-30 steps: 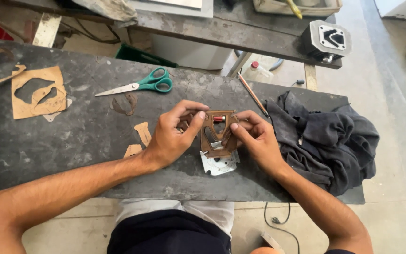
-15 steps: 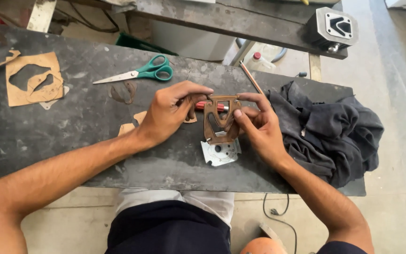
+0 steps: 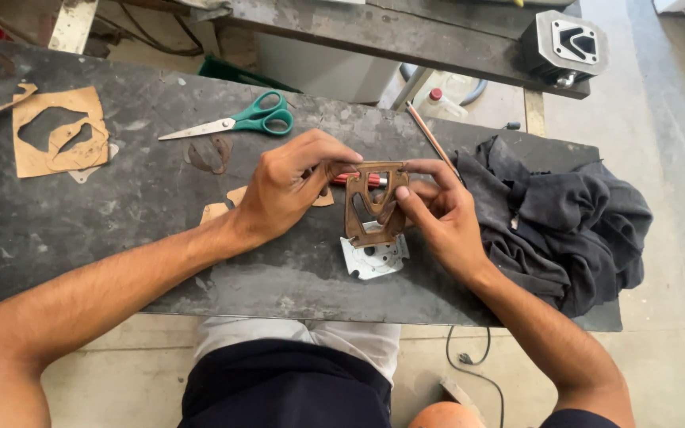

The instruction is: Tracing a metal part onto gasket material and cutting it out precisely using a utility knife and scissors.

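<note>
Both hands hold a brown cut-out gasket (image 3: 370, 208) a little above the dark workbench (image 3: 120, 230). My left hand (image 3: 291, 186) pinches its upper left corner with fingertips. My right hand (image 3: 438, 218) grips its right side, thumb across the middle. Directly beneath the gasket lies a small silver metal plate with holes (image 3: 373, 257). A red-handled tool (image 3: 352, 179) lies on the bench behind the gasket, partly hidden by my fingers.
Green-handled scissors (image 3: 239, 121) lie at the back of the bench. A cut cardboard sheet (image 3: 57, 131) sits far left, small brown scraps (image 3: 214, 212) near my left wrist. A dark cloth (image 3: 564, 218) is heaped at the right. A thin rod (image 3: 430, 136) and a grey machine part (image 3: 568, 43) lie beyond.
The two hands and the gasket stay together over the metal plate; the fingers have shifted slightly on the gasket. The camera has moved a little.
</note>
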